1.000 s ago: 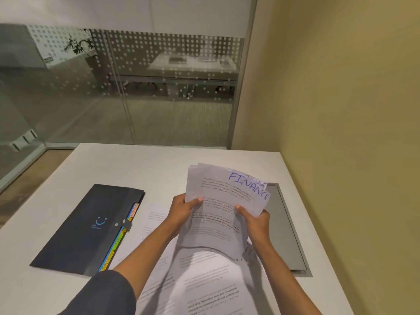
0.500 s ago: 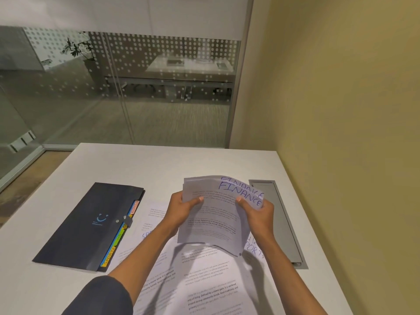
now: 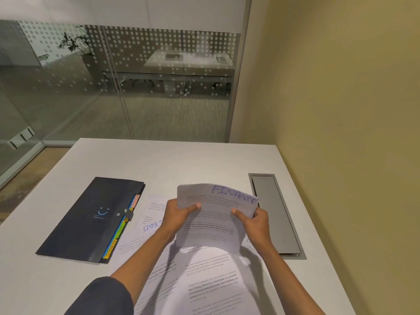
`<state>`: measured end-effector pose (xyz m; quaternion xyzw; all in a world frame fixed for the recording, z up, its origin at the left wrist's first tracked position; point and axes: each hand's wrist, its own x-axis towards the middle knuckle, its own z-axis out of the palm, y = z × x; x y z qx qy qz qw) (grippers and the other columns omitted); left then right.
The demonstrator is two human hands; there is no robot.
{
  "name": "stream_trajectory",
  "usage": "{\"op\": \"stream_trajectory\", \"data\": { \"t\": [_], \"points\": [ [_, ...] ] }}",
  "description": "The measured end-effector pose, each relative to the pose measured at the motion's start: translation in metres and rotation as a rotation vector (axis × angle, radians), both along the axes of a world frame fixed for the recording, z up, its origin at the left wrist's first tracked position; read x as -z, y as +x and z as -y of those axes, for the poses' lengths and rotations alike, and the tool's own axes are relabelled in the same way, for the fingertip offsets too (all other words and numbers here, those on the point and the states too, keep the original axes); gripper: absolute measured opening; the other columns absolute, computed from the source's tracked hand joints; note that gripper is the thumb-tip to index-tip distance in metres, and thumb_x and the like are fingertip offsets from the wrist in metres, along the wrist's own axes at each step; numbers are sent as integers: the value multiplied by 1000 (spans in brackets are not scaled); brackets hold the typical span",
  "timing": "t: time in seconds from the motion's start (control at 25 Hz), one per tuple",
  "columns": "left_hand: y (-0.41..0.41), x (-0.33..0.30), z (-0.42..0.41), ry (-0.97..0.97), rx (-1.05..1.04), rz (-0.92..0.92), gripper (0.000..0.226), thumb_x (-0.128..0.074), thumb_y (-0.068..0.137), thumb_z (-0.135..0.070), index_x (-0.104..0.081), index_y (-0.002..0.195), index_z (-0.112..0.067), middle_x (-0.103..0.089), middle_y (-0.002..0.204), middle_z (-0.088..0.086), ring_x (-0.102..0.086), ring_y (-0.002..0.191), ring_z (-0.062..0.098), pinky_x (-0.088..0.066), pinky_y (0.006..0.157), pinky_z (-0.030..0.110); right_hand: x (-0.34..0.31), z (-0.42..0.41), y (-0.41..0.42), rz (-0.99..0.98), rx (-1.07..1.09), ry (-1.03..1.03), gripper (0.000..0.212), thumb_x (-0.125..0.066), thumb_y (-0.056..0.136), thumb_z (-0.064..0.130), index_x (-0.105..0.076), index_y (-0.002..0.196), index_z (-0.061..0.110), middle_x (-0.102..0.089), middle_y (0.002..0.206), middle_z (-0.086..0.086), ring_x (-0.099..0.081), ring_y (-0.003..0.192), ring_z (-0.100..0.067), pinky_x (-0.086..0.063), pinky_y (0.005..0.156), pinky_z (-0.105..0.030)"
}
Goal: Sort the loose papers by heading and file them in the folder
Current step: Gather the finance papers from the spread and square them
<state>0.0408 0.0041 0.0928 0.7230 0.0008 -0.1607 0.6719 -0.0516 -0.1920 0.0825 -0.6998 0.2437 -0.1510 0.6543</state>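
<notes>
White printed sheets headed FINANCE (image 3: 216, 219) hang above the white desk (image 3: 181, 164), pinched by left hand (image 3: 176, 215) and right hand (image 3: 254, 223); square edges before reaching the closed dark tabbed folder (image 3: 91, 219).

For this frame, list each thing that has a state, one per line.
FINANCE papers: lifted off the table, held by both hands
left hand: grips papers' left edge
right hand: grips papers' right edge
folder: closed, clasp fastened, flat
SPORTS sheet: flat on table
cable hatch: shut
</notes>
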Motion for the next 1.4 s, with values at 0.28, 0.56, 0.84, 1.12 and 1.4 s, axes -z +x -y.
{"op": "stream_trajectory", "data": {
  "t": [0.28,0.56,0.84,1.12,1.4],
  "points": [
    [-2,-8,-1,-39,-54,20,23,-81,73,-9,-71,92,-18,-74,84,-6,-70,71,8,-51,55,19,-1,-2,3,72,-4,29,14,-76,84,11,-73,94,20,-76,92,6,-72,77,-12,-57,62,-22],
    [-1,0,-7,-22,-20,32,30,-81,72,-9,-68,96,-21,-72,91,-5,-67,82,8,-51,66,23,6,0,8,52,-46,11,25,-81,79,12,-74,103,13,-76,94,0,-72,85,-18,-58,69,-27],
    [-4,16,-11,-1,44,20,30,-80,75,-10,-71,103,-16,-74,96,-2,-70,89,18,-56,75,31,13,-3,5,-2,-84,-11,12,-75,85,14,-73,96,19,-75,93,1,-71,83,-17,-58,71,-30],
    [-18,22,-9,-40,12,-11,23,-77,78,-11,-69,97,-22,-73,93,-6,-69,84,10,-52,66,21,27,-5,2,-56,-79,23,17,-76,85,16,-71,101,18,-75,97,-2,-71,88,-20,-58,75,-32],
    [-21,26,-9,-21,34,-16,23,-75,80,-11,-68,97,-24,-72,94,-9,-67,84,6,-50,64,18,28,-6,-1,-45,-76,47,26,-79,81,13,-71,106,13,-74,98,0,-70,88,-16,-55,65,-20]
  ]
}}
